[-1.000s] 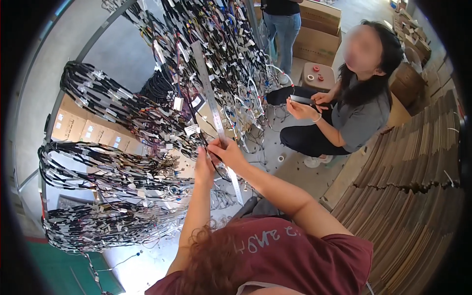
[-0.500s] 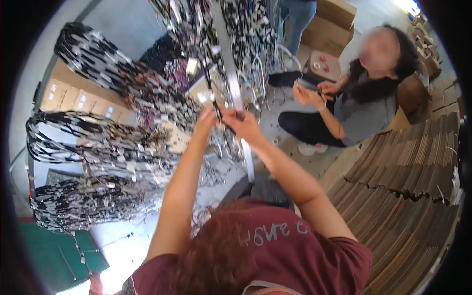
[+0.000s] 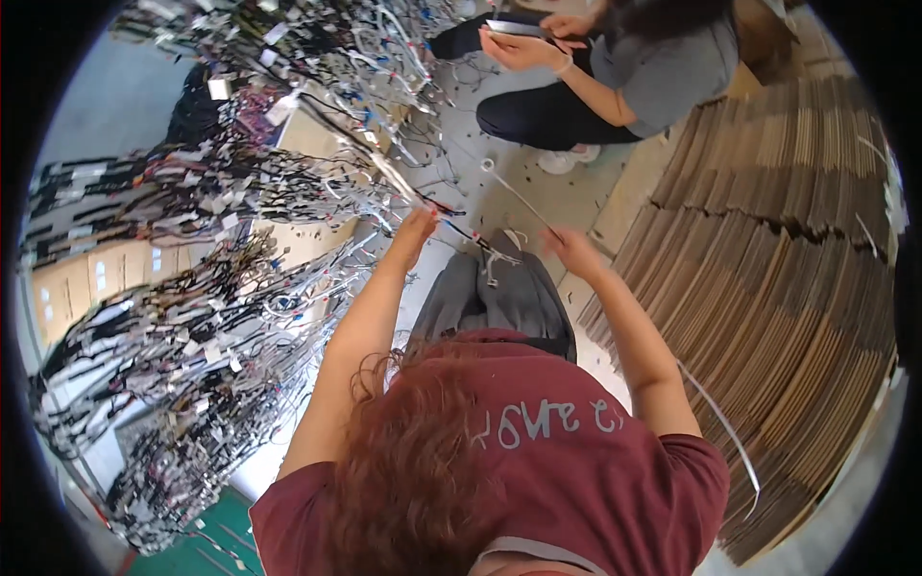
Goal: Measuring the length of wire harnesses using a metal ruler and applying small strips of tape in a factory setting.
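My left hand is closed round a wire harness of white and black wires. It runs down from the upper left, and its loose end with black, blue and red wires hangs past my fingers over my legs. To the right, apart from the harness, my right hand is slightly blurred and pinches the lower end of a thin pale cable. A small white ring-like piece sits at the cable's far end.
Dense bunches of hanging wire harnesses fill the left. Flattened cardboard boxes stand stacked at the right, with a white strap beside them. A co-worker sits at the far right holding a dark and silver object. Small scraps dot the floor.
My hands were together at a harness by a metal post; now they are apart, the right one lower and to the right with the thin cable. The view has shifted.
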Motion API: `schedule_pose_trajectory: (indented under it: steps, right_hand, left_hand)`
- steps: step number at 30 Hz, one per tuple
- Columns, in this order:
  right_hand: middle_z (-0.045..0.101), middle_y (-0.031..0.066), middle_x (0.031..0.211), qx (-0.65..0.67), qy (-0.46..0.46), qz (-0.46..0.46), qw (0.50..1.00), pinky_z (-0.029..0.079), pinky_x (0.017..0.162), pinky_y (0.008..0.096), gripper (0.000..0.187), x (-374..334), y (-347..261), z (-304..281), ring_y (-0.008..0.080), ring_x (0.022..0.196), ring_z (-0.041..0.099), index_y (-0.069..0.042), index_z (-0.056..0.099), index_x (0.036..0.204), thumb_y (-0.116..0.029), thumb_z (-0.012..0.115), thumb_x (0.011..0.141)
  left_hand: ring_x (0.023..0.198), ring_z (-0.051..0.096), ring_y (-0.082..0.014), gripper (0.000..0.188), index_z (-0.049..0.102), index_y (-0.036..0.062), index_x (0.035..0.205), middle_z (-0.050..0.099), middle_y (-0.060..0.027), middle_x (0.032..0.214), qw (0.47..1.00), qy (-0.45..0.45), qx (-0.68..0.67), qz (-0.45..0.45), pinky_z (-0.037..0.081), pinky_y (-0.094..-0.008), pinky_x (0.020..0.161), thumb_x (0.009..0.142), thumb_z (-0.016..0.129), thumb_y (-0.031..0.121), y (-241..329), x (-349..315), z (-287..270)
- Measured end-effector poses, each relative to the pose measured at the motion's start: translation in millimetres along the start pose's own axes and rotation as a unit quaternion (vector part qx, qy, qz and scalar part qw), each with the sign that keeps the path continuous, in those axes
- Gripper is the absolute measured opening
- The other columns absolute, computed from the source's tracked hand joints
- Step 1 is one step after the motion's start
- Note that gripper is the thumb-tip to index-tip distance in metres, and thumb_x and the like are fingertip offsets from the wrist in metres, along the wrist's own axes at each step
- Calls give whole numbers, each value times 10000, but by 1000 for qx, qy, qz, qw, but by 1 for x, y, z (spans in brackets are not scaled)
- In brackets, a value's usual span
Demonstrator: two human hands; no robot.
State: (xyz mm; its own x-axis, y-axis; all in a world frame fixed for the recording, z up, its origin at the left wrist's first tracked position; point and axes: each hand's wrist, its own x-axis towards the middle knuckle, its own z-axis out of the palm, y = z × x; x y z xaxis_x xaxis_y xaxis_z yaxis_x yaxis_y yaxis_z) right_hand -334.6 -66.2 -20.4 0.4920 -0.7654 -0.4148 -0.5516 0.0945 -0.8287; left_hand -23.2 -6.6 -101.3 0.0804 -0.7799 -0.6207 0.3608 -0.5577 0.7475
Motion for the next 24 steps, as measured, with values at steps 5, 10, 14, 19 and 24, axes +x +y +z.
schedule_pose_trajectory:
  steps: [5, 10, 14, 19, 24]
  right_hand:
    - [571, 87, 555, -178, -48, 208, 961, 427, 585, 345, 290, -121, 106, 44, 224, 557, 574, -47, 553, 813, -288, 392, 830]
    - [571, 159, 640, -191, -54, 279, 940, 435, 606, 382, 273, -164, 112, 88, 297, 638, 572, -39, 552, 776, -277, 422, 813]
    - [574, 172, 781, -111, 5, 223, 968, 428, 651, 394, 185, -177, 90, 102, 341, 763, 540, -69, 555, 831, -219, 457, 787]
    - [565, 177, 787, -51, 32, 176, 983, 423, 635, 379, 163, -183, 66, 95, 337, 758, 539, -79, 544, 883, -185, 470, 784]
    - [554, 165, 746, 0, -28, 134, 991, 414, 600, 353, 210, -166, 17, 88, 320, 672, 526, -93, 534, 929, -253, 461, 813]
  left_hand:
    - [999, 464, -169, 602, 413, 118, 1144, 512, -69, 1076, 965, -192, -180, -15, 336, -299, 842, 700, 564, 495, -3, -10, 22]
    - [983, 454, -146, 458, 419, 81, 1125, 502, -75, 1093, 970, -196, -120, -77, 332, -260, 821, 763, 562, 323, -17, -31, 40]
    - [934, 447, -124, 416, 442, 113, 1108, 493, -42, 1096, 962, -199, -145, -113, 338, -258, 792, 772, 552, 333, -34, -28, 38]
    - [863, 459, -117, 464, 433, 102, 1122, 484, -43, 1114, 950, -240, -152, -127, 353, -240, 758, 756, 561, 357, -41, -31, 37]
    - [1072, 409, -254, 568, 353, 84, 1192, 421, -102, 1177, 932, -317, -153, -86, 332, -390, 906, 731, 560, 344, -59, -40, 25]
